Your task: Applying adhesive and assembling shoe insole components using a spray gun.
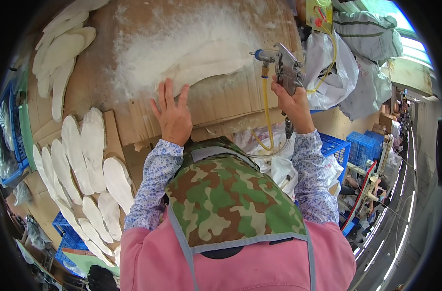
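A pale insole [209, 65] lies on the cardboard-covered table [240, 99], within a patch of white spray residue. My left hand [173, 116] rests at the insole's near left end, fingers stretched out and fingertips on or beside its edge. In my right hand [293, 104] is a metal spray gun [289, 70], held upright with its nozzle pointing left, close to the insole's right end. A yellow hose [268, 106] hangs from the gun's front and loops down below the table edge. My fingers are wrapped round the gun's handle.
A heap of pale insoles [66, 48] lies at the far left; several more insoles [92, 150] are spread on cardboard nearer me. White plastic bags [330, 68] and grey sacks [369, 36] stand at the right. Blue crates [361, 148] sit beyond my right arm.
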Demonstrator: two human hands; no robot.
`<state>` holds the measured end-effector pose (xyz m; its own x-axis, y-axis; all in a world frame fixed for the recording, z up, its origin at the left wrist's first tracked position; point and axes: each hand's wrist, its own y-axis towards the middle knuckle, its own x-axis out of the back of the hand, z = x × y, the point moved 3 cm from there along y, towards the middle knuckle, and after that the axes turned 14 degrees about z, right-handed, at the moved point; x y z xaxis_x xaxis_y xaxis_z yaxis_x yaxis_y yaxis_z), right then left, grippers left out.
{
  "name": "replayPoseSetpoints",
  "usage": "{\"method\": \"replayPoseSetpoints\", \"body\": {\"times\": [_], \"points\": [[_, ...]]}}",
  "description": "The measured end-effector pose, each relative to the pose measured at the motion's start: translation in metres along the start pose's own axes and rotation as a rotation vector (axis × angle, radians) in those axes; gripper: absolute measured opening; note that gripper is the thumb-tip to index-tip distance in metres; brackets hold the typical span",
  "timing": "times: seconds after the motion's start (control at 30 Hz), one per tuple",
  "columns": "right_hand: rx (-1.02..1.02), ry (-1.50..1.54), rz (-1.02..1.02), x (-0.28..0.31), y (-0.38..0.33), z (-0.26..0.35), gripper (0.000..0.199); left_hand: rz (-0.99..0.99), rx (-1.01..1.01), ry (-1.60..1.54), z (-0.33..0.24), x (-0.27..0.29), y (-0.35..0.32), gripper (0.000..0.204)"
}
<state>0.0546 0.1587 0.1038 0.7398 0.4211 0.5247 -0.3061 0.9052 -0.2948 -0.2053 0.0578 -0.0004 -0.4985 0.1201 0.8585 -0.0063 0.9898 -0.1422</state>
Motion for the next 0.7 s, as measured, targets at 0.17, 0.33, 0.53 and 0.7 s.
{"method": "replayPoseSetpoints", "body": {"times": [0.17, 0.33, 0.53, 0.7], "points": [[0.0, -0.019, 0.039, -0.014, -0.005, 0.005, 0.023, -0.021, -0.006, -0.014, 0.002, 0.006, -0.004, 0.061], [0.153, -0.093, 0.078, -0.049, -0.012, 0.02, 0.019, -0.016, 0.015, -0.006, 0.006, 0.01, -0.009, 0.061], [0.19, -0.02, 0.2, -0.082, -0.017, 0.027, 0.023, 0.012, 0.027, -0.016, 0.009, 0.01, -0.012, 0.057], [0.186, -0.093, 0.015, -0.055, 0.002, 0.005, 0.022, 0.007, 0.066, -0.024, 0.015, 0.011, -0.019, 0.06]]}}
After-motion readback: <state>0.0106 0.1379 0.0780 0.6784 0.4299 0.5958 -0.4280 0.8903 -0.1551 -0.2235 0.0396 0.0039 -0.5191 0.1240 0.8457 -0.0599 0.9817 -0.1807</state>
